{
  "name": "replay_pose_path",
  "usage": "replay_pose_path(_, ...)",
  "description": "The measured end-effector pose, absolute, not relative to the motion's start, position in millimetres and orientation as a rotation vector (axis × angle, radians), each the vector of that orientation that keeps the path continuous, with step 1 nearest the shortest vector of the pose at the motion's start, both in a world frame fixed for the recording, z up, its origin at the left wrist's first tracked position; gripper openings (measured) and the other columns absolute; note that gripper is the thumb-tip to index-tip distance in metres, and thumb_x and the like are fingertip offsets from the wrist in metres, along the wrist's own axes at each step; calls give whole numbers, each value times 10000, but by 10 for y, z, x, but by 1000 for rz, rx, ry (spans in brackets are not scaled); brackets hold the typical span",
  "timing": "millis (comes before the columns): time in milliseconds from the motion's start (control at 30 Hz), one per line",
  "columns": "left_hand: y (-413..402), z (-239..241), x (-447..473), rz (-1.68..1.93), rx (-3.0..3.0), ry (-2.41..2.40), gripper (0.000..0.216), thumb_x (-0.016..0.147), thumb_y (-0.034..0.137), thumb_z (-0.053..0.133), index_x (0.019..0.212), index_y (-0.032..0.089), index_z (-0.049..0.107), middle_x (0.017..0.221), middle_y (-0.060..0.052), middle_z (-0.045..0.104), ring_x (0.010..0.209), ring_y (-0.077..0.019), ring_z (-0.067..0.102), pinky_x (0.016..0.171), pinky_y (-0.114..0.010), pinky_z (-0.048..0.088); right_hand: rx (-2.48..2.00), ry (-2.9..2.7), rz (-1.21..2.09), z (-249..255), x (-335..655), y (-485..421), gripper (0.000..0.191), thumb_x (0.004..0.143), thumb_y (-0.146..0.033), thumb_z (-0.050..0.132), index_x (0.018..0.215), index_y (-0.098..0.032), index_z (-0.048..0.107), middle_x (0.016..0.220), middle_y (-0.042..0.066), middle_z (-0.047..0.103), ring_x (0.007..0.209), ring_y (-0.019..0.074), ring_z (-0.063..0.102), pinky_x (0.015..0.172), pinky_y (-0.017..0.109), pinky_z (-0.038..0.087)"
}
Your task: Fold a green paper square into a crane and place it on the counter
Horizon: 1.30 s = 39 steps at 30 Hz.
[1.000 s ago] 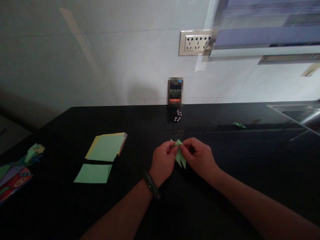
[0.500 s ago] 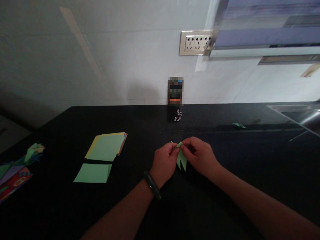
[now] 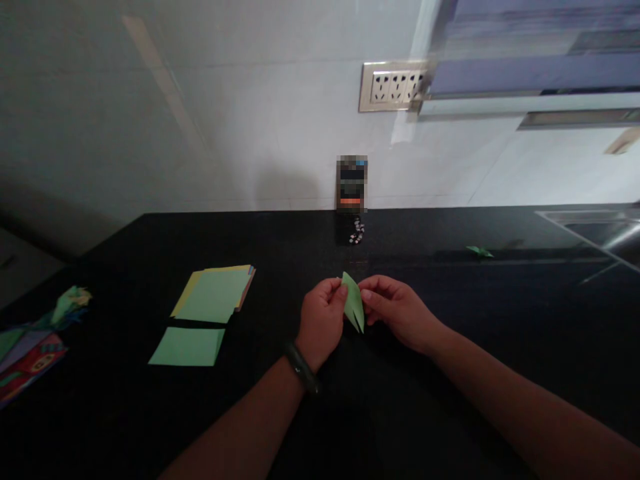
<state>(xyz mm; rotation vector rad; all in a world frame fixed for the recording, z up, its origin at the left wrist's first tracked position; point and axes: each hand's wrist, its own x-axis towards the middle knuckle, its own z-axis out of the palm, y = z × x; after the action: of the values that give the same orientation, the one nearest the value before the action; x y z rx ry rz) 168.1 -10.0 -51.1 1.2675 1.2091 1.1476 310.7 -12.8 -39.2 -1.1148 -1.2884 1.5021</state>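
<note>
A small folded green paper piece with two pointed tips is pinched between both hands just above the black counter. My left hand, with a dark band on its wrist, grips the paper's left edge with closed fingers. My right hand pinches its right edge with thumb and fingers. The paper's points hang downward between the hands.
A stack of coloured paper sheets and a single green sheet lie to the left. Coloured paper packaging sits at the far left edge. A small green folded piece lies far right, near a metal sink. A dark small object leans on the wall.
The green paper's spread flaps have been folded together into a narrower shape. Both hands stay in about the same place, shifted slightly upward.
</note>
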Motion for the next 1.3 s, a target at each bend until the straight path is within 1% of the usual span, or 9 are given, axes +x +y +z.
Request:
replay_pose_path(233,-102,-539,1679,1126,1391,1197,241,800,325,502,908,143,618,725,-34,617,575,-117,528,514,-227,432,-1153,-1251,1559,-427,3124,-114,225,655,-283,694,786,-150,569,686,-18,567,559,64,519,497,196,435)
replay_pose_path(400,-103,-527,1691,1114,1355,1186,267,791,305,515,973,128,595,751,-46,624,601,-129,557,532,-241,453,-1168,-1271,1539,-403,3129,-112,218,650,-272,692,766,-145,558,678,-25,565,548,58,522,494,191,438)
replay_pose_path(567,-114,-508,1707,1104,1191,1108,291,761,269,562,1013,127,544,736,-42,643,589,-130,590,556,-254,475,-1205,-1257,1489,-376,3114,-121,185,673,-269,661,752,-140,554,633,-32,565,506,52,507,483,195,435)
replay_pose_path(733,-124,-496,1717,1112,1094,1002,297,717,258,625,976,139,541,716,-24,659,584,-128,611,571,-255,484,-1240,-1231,1440,-393,3097,-120,171,687,-281,645,741,-139,568,601,-22,573,486,59,508,476,204,436)
replay_pose_path(933,-133,-446,1719,1101,1104,1048,240,703,196,636,915,118,556,707,-24,657,589,-112,602,563,-225,464,-1247,-1297,1414,-362,3114,-124,179,648,-271,676,712,-138,575,617,-31,562,497,56,496,468,195,428)
replay_pose_path(1067,-138,-450,1711,1050,1125,1025,268,711,184,623,956,127,532,710,-20,655,598,-120,611,572,-234,464,-1184,-1362,1440,-354,3166,-102,218,663,-311,666,791,-140,619,680,-8,600,536,70,513,467,198,418)
replay_pose_path(1167,-142,-475,1710,988,1184,1016,307,710,199,622,991,145,510,711,-15,649,579,-120,599,549,-231,448,-1188,-1425,1438,-351,3189,-82,243,648,-344,681,760,-134,633,682,4,614,518,67,496,458,200,403)
replay_pose_path(1300,-149,-495,1716,942,1293,1016,267,720,185,587,974,159,507,747,-20,641,616,-126,593,570,-240,444,-1249,-1459,1417,-327,3189,-80,243,637,-349,688,723,-128,633,635,-6,596,464,52,458,426,192,372)
